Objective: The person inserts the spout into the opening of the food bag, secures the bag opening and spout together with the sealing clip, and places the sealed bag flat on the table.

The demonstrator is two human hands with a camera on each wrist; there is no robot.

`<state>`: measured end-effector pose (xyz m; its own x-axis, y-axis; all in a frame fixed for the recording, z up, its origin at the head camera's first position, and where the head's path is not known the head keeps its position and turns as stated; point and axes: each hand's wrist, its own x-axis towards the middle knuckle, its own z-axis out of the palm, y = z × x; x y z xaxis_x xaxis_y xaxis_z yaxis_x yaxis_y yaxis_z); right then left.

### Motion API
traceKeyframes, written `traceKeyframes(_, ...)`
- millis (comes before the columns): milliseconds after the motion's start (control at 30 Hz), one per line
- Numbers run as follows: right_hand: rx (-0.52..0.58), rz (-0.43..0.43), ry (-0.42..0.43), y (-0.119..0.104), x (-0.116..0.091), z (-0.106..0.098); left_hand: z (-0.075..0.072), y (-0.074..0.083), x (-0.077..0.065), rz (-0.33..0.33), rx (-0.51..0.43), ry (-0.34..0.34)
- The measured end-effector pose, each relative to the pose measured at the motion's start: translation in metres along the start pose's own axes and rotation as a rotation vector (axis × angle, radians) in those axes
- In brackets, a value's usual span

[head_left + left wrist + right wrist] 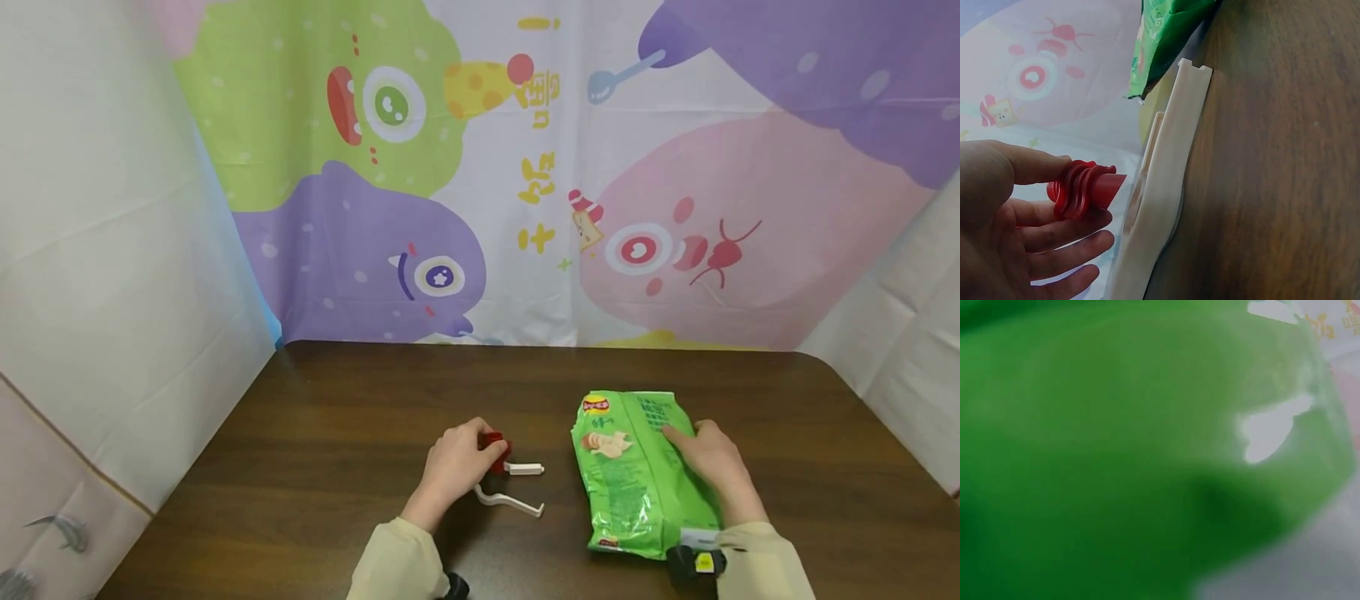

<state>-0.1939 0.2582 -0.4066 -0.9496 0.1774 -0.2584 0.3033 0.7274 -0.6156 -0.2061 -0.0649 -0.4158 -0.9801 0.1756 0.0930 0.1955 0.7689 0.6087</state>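
Between thumb and forefinger my left hand [454,463] pinches the red ribbed cap [1082,189] of a white bag clip [1169,159]. The other fingers lie loosely spread below the cap in the left wrist view. In the head view the clip's two white arms point right and stand apart from each other. To their right is a green snack bag [637,483], puffed and slightly slanted. My right hand [712,461] holds the bag's right side, thumb across its front; its other fingers are mostly hidden. Blurred green packaging [1116,444] fills most of the right wrist view.
A dark brown wooden table [322,467] bears the objects. Behind it hangs a curtain [525,300] printed with cartoon monsters. Pale cloth also hangs on the left and right sides.
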Motion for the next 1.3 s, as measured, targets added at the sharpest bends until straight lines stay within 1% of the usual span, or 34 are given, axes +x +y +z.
traceKeyframes(100,0.022,-0.011,0.012,-0.002,0.000,0.001,0.000,0.000,0.000,0.004,0.002,0.004)
traceKeyframes(400,0.075,-0.019,0.001,-0.008,0.000,0.003,0.000,0.000,0.001,0.014,-0.002,0.010)
traceKeyframes(567,0.090,-0.019,0.023,-0.011,-0.002,0.005,0.000,0.000,0.001,0.017,0.004,0.012)
traceKeyframes(633,0.107,-0.015,0.037,-0.013,-0.003,0.007,-0.001,0.000,0.002,0.020,0.008,0.015)
traceKeyframes(733,0.165,-0.012,0.049,-0.015,-0.005,0.009,-0.001,0.000,0.002,0.019,0.005,0.014)
traceKeyframes(800,0.219,-0.008,0.043,-0.016,-0.005,0.012,-0.001,0.000,0.001,0.018,0.004,0.012)
traceKeyframes(933,0.284,-0.011,0.014,-0.015,-0.005,0.017,-0.001,-0.001,0.001,0.012,0.009,0.012)
traceKeyframes(1200,0.313,0.003,-0.008,-0.018,-0.008,0.016,0.000,-0.001,0.001,0.019,0.013,0.023)
traceKeyframes(1300,0.325,-0.012,-0.010,-0.021,-0.008,0.016,-0.001,-0.002,0.001,0.019,0.016,0.031)
